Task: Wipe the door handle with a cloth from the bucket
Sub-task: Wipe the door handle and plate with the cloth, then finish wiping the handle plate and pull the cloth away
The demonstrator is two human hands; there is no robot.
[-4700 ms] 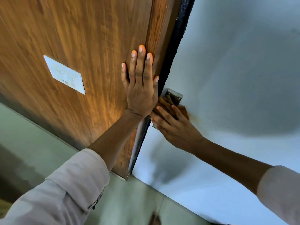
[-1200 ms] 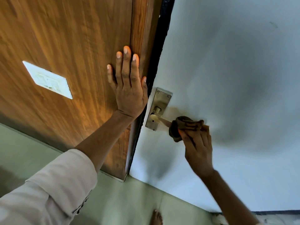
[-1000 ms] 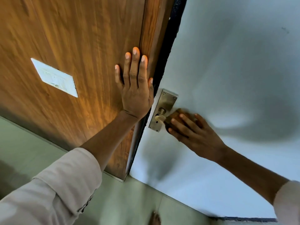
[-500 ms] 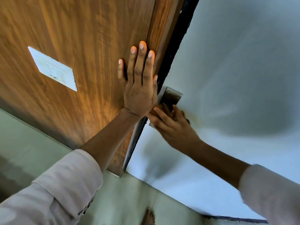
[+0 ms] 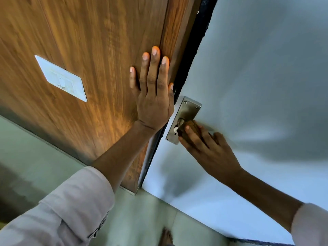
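Observation:
A brushed-metal door handle plate (image 5: 186, 114) is fixed to the pale grey door (image 5: 257, 77) near its left edge. The lever is wrapped in a brown cloth (image 5: 192, 126), and only its stub by the plate shows. My right hand (image 5: 207, 148) is closed around the cloth and the lever, just right of the plate. My left hand (image 5: 153, 93) lies flat with fingers spread on the wood-grain panel (image 5: 88, 59), beside the dark door frame edge. The bucket is out of sight.
A white switch plate (image 5: 61, 79) is set into the wood panel at left. The greenish tiled floor (image 5: 44, 166) runs below, and a bare foot (image 5: 166, 237) shows at the bottom edge. A dark gap (image 5: 195, 50) separates panel and door.
My right hand with the cloth has slid right along the lever, uncovering the plate it covered half a second ago. My left hand stays pressed on the wood panel.

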